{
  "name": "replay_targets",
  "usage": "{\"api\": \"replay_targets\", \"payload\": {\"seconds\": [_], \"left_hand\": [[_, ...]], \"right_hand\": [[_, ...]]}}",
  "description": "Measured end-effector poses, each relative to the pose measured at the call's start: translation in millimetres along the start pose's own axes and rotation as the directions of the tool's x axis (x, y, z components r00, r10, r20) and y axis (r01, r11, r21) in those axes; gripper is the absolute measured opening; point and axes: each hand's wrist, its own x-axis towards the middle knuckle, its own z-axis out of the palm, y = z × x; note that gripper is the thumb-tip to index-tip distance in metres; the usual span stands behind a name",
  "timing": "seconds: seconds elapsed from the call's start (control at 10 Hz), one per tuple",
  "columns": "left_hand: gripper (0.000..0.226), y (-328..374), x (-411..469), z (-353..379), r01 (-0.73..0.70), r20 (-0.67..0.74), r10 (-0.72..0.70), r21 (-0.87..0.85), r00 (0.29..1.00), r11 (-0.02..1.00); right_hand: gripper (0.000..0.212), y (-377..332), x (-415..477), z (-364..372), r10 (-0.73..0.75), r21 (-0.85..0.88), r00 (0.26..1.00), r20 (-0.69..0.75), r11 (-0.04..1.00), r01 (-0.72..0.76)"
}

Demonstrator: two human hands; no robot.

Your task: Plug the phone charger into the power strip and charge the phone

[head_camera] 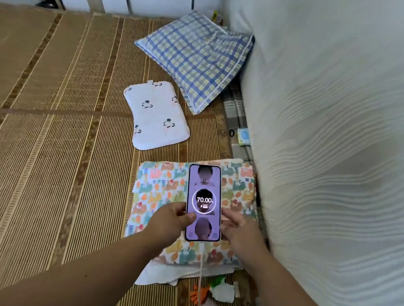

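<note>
The phone (205,192) is screen-up over a colourful folded cloth (158,188). Its lit purple screen shows a ring with "70.00" and a charging mark. My left hand (169,221) grips the phone's left edge, thumb on the screen. My right hand (237,226) holds the right edge. A pale charging cable (200,273) runs from the phone's bottom end toward me and out of view at the lower edge. The power strip and the charger plug are not visible.
A woven bamboo mat (48,150) covers the bed. A small white printed pillow (156,116) and a blue plaid pillow (195,58) lie farther away. A white curtain or net (345,142) hangs along the right. Small cloth items (217,292) lie near me.
</note>
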Motion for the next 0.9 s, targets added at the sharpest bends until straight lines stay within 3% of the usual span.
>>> {"api": "replay_targets", "payload": {"seconds": [0.3,0.5,0.6,0.7,0.8,0.9], "left_hand": [[0.020,-115.6,115.6,19.4,0.100,-0.046,-0.090,0.332,0.995,0.938],[0.021,-149.8,142.7,30.4,0.089,-0.122,-0.034,0.479,0.992,0.873],[0.022,-148.4,140.2,31.7,0.089,-0.168,0.007,0.555,0.986,0.827],[0.030,-134.0,125.4,24.4,0.107,-0.168,-0.013,0.568,0.986,0.816],[0.047,-106.6,107.4,7.8,0.132,-0.195,-0.021,0.575,0.981,0.808],[0.042,-56.6,75.9,-7.9,0.030,-0.214,0.126,0.606,0.969,0.795]], "right_hand": [[0.037,115.4,111.1,47.0,0.144,-0.061,0.989,0.039,0.988,-0.141],[0.037,141.0,137.3,65.8,0.110,-0.251,0.993,0.030,0.963,-0.099],[0.038,137.3,133.4,67.2,0.053,-0.443,0.998,0.043,0.896,-0.029],[0.029,117.4,116.4,61.7,-0.003,-0.515,0.996,0.088,0.856,0.048],[0.036,85.3,98.0,42.2,0.017,-0.560,0.998,0.068,0.828,0.024],[0.042,34.4,70.1,16.0,-0.137,-0.628,0.991,-0.007,0.772,0.102]]}}
